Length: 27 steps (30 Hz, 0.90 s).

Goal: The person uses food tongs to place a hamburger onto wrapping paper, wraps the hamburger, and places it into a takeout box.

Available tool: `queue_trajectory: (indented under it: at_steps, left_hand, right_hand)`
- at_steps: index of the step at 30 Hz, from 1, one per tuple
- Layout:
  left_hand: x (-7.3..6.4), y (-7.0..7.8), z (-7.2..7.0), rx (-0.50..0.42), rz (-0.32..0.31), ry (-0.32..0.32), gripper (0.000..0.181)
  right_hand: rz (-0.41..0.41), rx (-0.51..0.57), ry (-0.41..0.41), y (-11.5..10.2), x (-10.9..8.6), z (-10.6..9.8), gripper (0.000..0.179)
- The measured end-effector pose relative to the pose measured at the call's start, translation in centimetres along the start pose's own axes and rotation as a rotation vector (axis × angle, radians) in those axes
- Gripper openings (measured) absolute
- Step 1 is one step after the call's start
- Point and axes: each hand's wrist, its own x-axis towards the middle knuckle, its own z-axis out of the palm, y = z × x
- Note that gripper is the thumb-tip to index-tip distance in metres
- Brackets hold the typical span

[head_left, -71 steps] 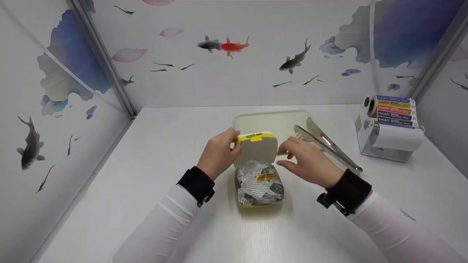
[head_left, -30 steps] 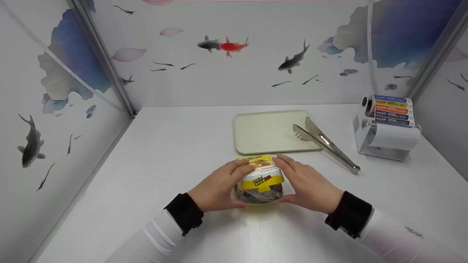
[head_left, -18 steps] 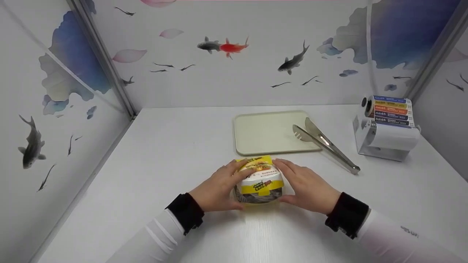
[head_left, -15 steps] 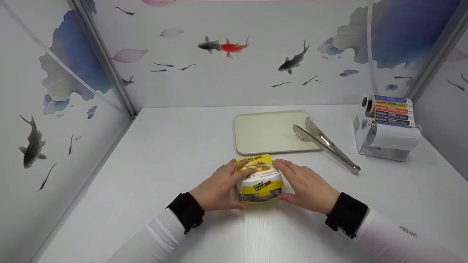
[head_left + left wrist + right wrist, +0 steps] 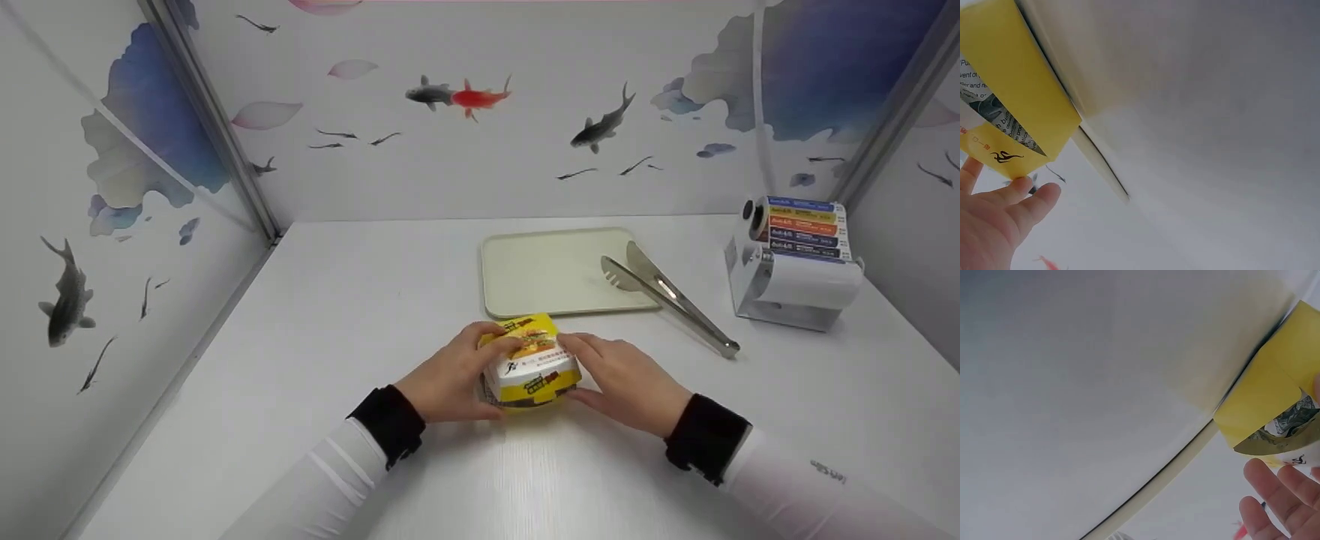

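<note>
A yellow and white burger box (image 5: pixel 529 371) with a burger printed on its lid sits at the centre of the table, its lid nearly down. Along the front edge a strip of newsprint-patterned wrapper shows, and in the left wrist view the wrapper (image 5: pixel 1008 121) appears in a gap between lid and base. My left hand (image 5: pixel 454 375) grips the box's left side, fingers over the lid and thumb low at the front. On the other side my right hand (image 5: pixel 630 379) touches the lid's right edge with its fingertips, thumb at the front right corner. Its fingers look extended in the right wrist view.
Behind the box lies a pale green tray (image 5: pixel 547 274). Metal tongs (image 5: pixel 671 296) lie with their heads over its right part and their handle on the white table (image 5: pixel 360 300). A white dispenser (image 5: pixel 799 262) with colored labels stands at the back right.
The lid, raised with the wrapped contents in view at first, has come down over them. Both hands have moved to the box's sides, and the wrapper strip at the front has narrowed.
</note>
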Motion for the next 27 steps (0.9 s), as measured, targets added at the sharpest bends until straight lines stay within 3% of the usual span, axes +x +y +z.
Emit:
queue_trajectory:
  at_steps: [6, 13, 22, 27]
  left_hand:
    - [0.0, 0.2, 0.1, -0.001, -0.029, -0.019, 0.095]
    - [0.5, 0.5, 0.1, 0.023, -0.038, -0.045, 0.096]
    - [0.7, 0.9, 0.7, 0.208, -0.053, -0.079, 0.096]
    - [0.8, 1.4, 0.3, 0.236, -0.055, -0.1, 0.093]
  right_hand:
    - [0.003, -0.059, -0.075, -0.4, 0.3, -0.4, 0.068]
    - [-0.027, -0.115, -0.086, -0.5, 1.3, -0.6, 0.06]
    - [-0.019, -0.108, -0.114, -0.4, 1.5, -0.3, 0.057]
    - [-0.024, -0.094, -0.122, -0.4, 1.5, -0.4, 0.057]
